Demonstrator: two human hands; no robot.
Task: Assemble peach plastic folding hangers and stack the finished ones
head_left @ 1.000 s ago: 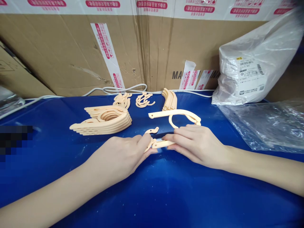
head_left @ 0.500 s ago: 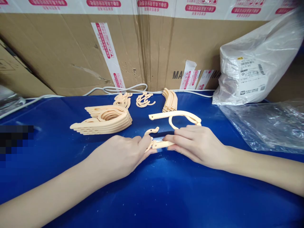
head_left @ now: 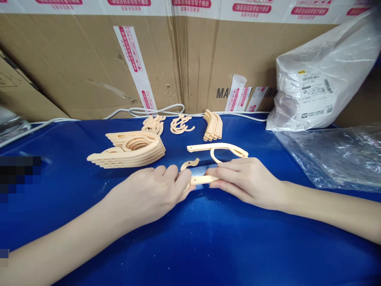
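Between my hands is a cream plastic folding hanger (head_left: 217,147), its long arm reaching up and to the left. My right hand (head_left: 247,180) is closed round the hanger, with a second arm's end (head_left: 199,180) poking out from its fingers toward the left. A curved hanger hook (head_left: 190,163) rises from the pinched fingers of my left hand (head_left: 151,188). The hook's lower end meets the arm's holed end at my left fingertips; whether the two are joined is hidden by my fingers.
A stack of folded hangers (head_left: 127,153) lies to the left on the blue table (head_left: 190,246). Behind are loose hooks (head_left: 180,124) and a bundle of hanger arms (head_left: 212,126). A white cable (head_left: 160,110), cardboard box (head_left: 202,59), labelled plastic bag (head_left: 315,87) and clear plastic (head_left: 333,159) border the area.
The hanger's long upper arm has tipped slightly down, and its right end now sits lower behind my right hand. My left fingers have closed further over the joint between hook and arm.
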